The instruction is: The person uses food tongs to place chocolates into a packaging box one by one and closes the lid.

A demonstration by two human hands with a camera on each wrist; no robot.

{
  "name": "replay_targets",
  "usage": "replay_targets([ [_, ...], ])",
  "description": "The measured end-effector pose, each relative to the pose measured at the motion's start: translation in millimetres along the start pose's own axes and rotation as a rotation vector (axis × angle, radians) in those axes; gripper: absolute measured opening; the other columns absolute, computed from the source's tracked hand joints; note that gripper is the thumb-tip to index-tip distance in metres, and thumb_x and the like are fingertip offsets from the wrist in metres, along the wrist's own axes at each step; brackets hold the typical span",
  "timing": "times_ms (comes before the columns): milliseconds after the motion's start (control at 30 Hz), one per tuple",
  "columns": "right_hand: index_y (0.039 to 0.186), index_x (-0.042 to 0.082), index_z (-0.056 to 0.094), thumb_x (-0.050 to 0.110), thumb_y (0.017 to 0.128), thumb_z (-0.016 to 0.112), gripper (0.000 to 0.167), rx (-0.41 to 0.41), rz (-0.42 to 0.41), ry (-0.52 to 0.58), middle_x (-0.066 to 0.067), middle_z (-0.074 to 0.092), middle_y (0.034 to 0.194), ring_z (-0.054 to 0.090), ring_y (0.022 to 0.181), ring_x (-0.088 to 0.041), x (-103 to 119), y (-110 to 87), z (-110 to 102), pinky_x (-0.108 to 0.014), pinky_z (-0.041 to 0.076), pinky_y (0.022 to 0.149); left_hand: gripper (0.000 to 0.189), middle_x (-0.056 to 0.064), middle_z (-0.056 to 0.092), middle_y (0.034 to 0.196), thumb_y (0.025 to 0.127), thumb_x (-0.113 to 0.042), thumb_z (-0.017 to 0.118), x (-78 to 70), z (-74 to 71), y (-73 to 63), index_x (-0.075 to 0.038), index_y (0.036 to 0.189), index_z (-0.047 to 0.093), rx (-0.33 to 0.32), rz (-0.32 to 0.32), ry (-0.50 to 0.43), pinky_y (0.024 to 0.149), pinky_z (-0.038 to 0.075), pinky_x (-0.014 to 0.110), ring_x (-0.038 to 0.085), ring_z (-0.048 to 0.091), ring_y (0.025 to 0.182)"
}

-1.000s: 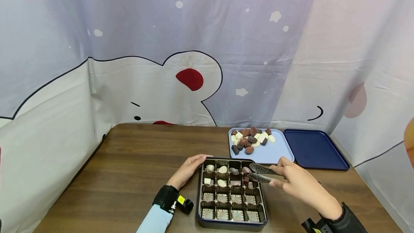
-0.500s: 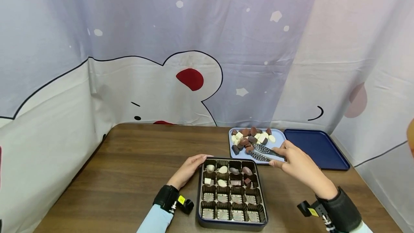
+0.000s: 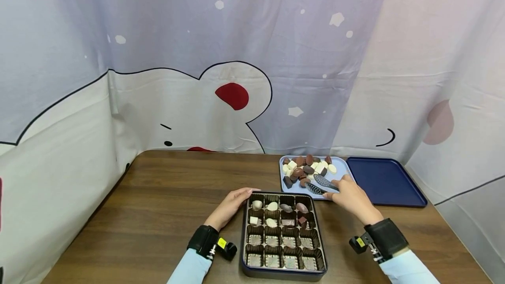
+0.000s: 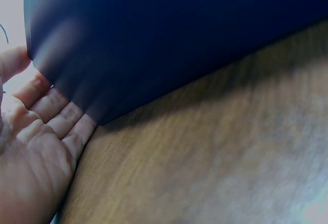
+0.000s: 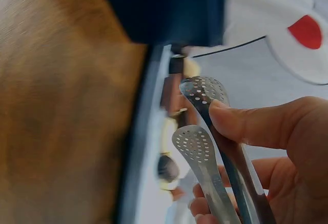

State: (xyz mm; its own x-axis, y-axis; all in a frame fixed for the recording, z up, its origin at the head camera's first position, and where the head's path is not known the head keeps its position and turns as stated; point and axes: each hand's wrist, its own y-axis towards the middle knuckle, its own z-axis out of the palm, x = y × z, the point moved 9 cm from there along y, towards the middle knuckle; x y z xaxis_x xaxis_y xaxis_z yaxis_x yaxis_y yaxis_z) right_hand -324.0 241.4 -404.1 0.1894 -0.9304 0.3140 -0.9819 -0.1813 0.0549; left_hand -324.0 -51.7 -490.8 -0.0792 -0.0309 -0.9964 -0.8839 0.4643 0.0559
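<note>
My left hand (image 3: pixel 232 207) rests against the far left corner of a dark blue box (image 3: pixel 284 274). The left wrist view shows its fingers and thumb touching the box wall (image 4: pixel 169 39). Inside, a black insert has rows of compartments, with single chocolates such as a pink-brown egg (image 3: pixel 302 207) and a white square (image 3: pixel 254 220) in the two far rows. My right hand (image 3: pixel 352 197) grips metal tongs (image 5: pixel 233 162) with perforated tips. The tips stand apart over the front of a light blue tray (image 3: pixel 335 189), close beside a brown chocolate (image 3: pixel 304 182).
A heap of white, brown and dark chocolates (image 3: pixel 307 169) lies at the back left of the light blue tray. Right of it is a dark blue tray (image 3: pixel 386 183). A patterned curtain (image 3: pixel 189 113) hangs behind the wooden table (image 3: pixel 158 214).
The right hand has moved the tongs from the box's far right compartments back over the light blue tray. A reddish-brown chocolate now sits in the second row's right compartment. The left hand stays put.
</note>
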Motion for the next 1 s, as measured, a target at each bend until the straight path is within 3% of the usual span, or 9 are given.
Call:
replay_targets([
  [167, 0.111, -0.003, 0.066, 0.030, 0.077, 0.074, 0.048, -0.030, -0.010, 0.010, -0.014, 0.051, 0.083, 0.048, 0.073, -0.023, -6.8, 7.7, 14.1, -0.034, 0.038, 0.056, 0.043, 0.008, 0.058, 0.131, 0.102, -0.035, 0.041, -0.6, 0.5, 1.2, -0.009, 0.132, 0.057, 0.003, -0.002, 0.006, 0.106, 0.035, 0.030, 0.015, 0.051, 0.123],
  [500, 0.113, -0.002, 0.067, 0.024, 0.078, 0.074, 0.045, -0.095, -0.012, 0.018, -0.013, 0.047, 0.082, 0.045, 0.067, -0.021, -2.7, 12.4, 23.0, -0.034, 0.038, 0.056, 0.043, 0.006, 0.060, 0.129, 0.102, -0.037, 0.040, -0.5, -0.1, 0.4, -0.010, 0.131, 0.058, -0.002, -0.003, 0.016, 0.104, 0.036, 0.028, 0.013, 0.052, 0.120],
  [667, 0.110, -0.001, 0.069, 0.020, 0.079, 0.074, 0.038, -0.117, -0.020, 0.017, -0.012, 0.050, 0.082, 0.048, 0.068, -0.021, -2.7, 10.8, 20.9, -0.036, 0.041, 0.058, 0.043, 0.008, 0.060, 0.129, 0.102, -0.036, 0.040, 1.0, 1.1, 0.7, -0.009, 0.131, 0.057, 0.004, -0.008, -0.012, 0.104, 0.037, 0.030, 0.015, 0.053, 0.119],
  [1000, 0.121, -0.006, 0.061, 0.021, 0.083, 0.072, 0.048, -0.142, -0.032, 0.057, -0.010, 0.046, 0.083, 0.043, 0.066, -0.020, 7.3, 0.8, -1.4, -0.031, 0.036, 0.055, 0.043, 0.005, 0.059, 0.130, 0.102, -0.039, 0.041, 1.2, -1.1, 1.2, -0.012, 0.131, 0.058, -0.003, -0.010, 0.027, 0.108, 0.034, 0.033, 0.014, 0.051, 0.123],
])
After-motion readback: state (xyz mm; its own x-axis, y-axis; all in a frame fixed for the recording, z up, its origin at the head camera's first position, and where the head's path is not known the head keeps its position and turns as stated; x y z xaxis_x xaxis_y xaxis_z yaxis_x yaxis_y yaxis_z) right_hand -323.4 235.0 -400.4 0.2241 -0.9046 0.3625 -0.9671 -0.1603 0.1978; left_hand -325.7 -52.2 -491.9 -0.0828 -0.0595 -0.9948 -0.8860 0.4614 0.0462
